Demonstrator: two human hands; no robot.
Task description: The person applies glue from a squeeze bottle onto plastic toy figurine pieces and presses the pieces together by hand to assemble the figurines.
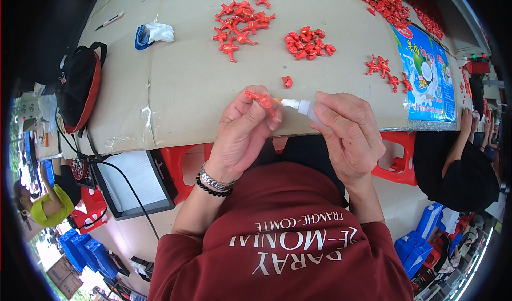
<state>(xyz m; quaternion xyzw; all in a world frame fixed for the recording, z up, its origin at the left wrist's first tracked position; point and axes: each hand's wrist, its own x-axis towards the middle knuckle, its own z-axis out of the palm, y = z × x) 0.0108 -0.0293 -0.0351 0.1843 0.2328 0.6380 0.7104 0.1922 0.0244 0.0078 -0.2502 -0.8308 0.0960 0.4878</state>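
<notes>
Between the thumb and fingers of my left hand (244, 121) is a small glossy red figurine (262, 101). My right hand (349, 127) is closed round a small translucent squeeze bottle (308, 109). Its white, orange-tipped nozzle points left at the figurine; whether the tip touches it I cannot tell. A single rounded red piece (287, 82) lies on the table just beyond my hands. Farther off are a pile of limbed red figurines (242, 21) and a pile of rounded red pieces (308, 43).
The covered table (186, 87) also bears a few red figurines (378, 65) beside a blue printed sheet (426, 77), a large red heap (386, 5), a crumpled white tissue (160, 32), a pen (110, 21) and a black bag (82, 87). Other people sit at both sides.
</notes>
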